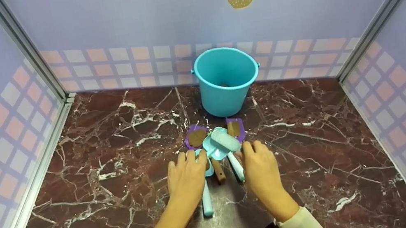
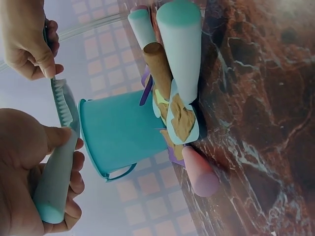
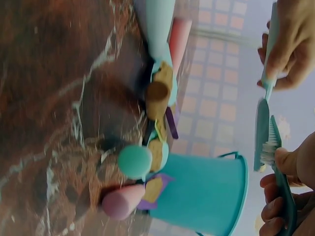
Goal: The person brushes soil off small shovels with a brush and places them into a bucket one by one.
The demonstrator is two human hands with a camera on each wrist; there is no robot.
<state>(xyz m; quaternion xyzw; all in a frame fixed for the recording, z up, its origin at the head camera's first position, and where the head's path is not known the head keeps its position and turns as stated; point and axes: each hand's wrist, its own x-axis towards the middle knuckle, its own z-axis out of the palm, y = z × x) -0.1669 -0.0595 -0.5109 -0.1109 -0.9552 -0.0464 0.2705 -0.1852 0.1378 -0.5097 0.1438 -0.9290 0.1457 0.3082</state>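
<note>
My left hand grips the pale blue handle of a small scoop, its blade pointing toward the right hand. My right hand holds a teal brush with white bristles, which lie right against the scoop's blade. Both tools are raised above several toy shovels on the marble surface. Below the left hand lies a shovel with a pale blue handle and brown sand-like material in its blade. Beside it are a brown handle and a pale blue-white handle.
A turquoise bucket stands upright behind the tools, against the patterned back wall. In front of it lie purple shovel blades bearing brown material; pink handles show in the wrist views. Side walls rise left and right of the marble surface.
</note>
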